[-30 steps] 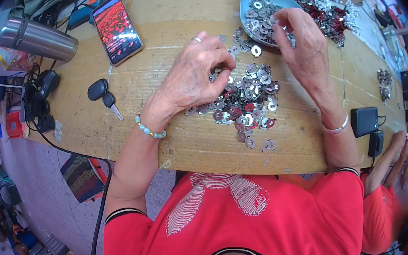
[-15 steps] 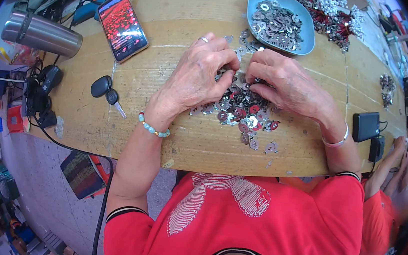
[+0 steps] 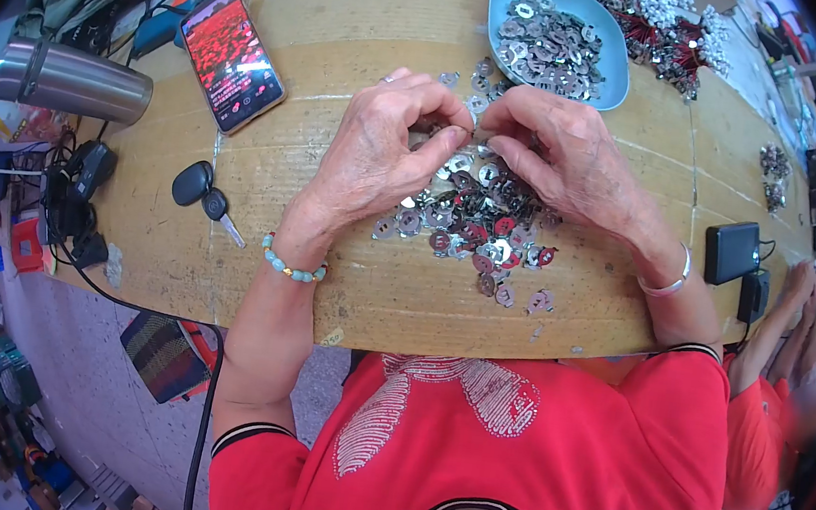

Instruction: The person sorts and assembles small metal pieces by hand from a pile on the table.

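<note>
My left hand (image 3: 381, 141), with a beaded bracelet at its wrist, is closed in a pinch above the pile of small metal discs (image 3: 473, 212). My right hand (image 3: 565, 157), wearing a silver bangle, is pinched too, its fingertips almost meeting those of the left. Whatever lies between the fingertips is too small and covered to make out. The discs in the pile are round, silvery and slotted, a few of them red. Beyond my hands, a blue dish (image 3: 612, 92) holds many similar discs, and several loose ones lie between dish and pile.
Left of my hands lie a phone (image 3: 233, 59) with a lit screen, a key with a black fob (image 3: 215, 203) and a steel tumbler (image 3: 75, 81). White and red beaded bunches (image 3: 666, 23) lie at the back right. A black box (image 3: 731, 254) sits right; another person's arms (image 3: 783, 323) show beyond.
Both hands have lifted slightly away from the pile, and their fingertips have come together. More of the discs beneath show now. The view has shifted a little.
</note>
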Motion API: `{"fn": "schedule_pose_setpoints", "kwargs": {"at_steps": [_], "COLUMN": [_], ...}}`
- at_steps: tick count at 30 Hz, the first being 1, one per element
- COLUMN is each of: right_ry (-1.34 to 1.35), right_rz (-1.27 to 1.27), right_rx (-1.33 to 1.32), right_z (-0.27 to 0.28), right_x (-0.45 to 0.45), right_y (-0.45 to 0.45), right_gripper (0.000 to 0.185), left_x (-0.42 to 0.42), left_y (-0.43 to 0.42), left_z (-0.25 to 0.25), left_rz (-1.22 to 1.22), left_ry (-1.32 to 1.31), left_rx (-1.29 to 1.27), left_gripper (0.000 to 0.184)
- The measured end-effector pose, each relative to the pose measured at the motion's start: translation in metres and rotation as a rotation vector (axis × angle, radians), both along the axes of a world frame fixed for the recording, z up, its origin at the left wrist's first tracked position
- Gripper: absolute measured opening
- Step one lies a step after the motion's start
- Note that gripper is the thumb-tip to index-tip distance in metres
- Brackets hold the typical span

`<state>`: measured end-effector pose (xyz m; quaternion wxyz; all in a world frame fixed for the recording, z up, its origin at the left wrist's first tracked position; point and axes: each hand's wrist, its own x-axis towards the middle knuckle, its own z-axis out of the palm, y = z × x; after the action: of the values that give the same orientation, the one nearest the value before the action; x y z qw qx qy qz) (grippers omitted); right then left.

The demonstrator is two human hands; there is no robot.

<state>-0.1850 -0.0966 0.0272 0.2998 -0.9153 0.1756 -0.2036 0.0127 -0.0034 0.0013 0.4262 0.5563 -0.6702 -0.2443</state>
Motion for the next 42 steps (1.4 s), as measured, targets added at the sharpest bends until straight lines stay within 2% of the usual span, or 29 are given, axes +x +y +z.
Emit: {"fn": "schedule_pose_setpoints", "kwargs": {"at_steps": [3,7,10,13,18,21,22,25,29,35,42], "right_ry": [0.005,-0.018,0.003,-0.001,-0.061,-0.139,-0.101,-0.037,-0.131,-0.058,-0.021], "right_rz": [-0.063,-0.086,-0.111,-0.124,-0.186,-0.314,-0.325,-0.399,-0.264,0.007,0.029], "right_rx": [0.178,0.243,0.328,0.397,0.295,0.023,-0.144,-0.372,-0.349,-0.220,-0.180], "right_z": [0.006,0.002,0.001,-0.001,0.007,0.014,0.015,0.007,0.008,0.001,-0.001], "right_x": [0.002,0.004,0.004,0.005,-0.001,-0.004,-0.007,-0.010,-0.006,-0.002,-0.002], "right_y": [0.005,0.004,0.005,0.004,-0.008,-0.021,-0.028,-0.040,-0.031,-0.013,-0.009], "right_gripper": [0.014,0.016,0.014,0.013,0.011,0.010,0.009,0.011,0.008,0.008,0.009], "left_x": [-0.003,-0.005,-0.005,-0.012,-0.007,0.001,0.002,0.001,0.003,0.004,0.005], "left_y": [0.000,0.000,0.003,0.000,0.000,0.002,0.002,0.004,0.007,0.006,0.005], "left_z": [0.000,-0.004,0.000,-0.003,0.004,0.005,0.005,0.007,0.012,0.009,0.005], "left_rz": [0.022,0.023,-0.007,0.032,0.102,0.076,0.065,0.046,0.019,-0.009,-0.016], "left_ry": [0.124,0.324,0.305,0.468,0.107,-0.148,-0.238,-0.272,-0.343,-0.346,-0.320], "left_rx": [-0.001,0.058,0.178,0.103,-0.037,-0.096,-0.112,-0.093,-0.056,-0.075,-0.079], "left_gripper": [0.009,0.010,0.010,0.011,0.012,0.012,0.011,0.014,0.019,0.019,0.014]}}
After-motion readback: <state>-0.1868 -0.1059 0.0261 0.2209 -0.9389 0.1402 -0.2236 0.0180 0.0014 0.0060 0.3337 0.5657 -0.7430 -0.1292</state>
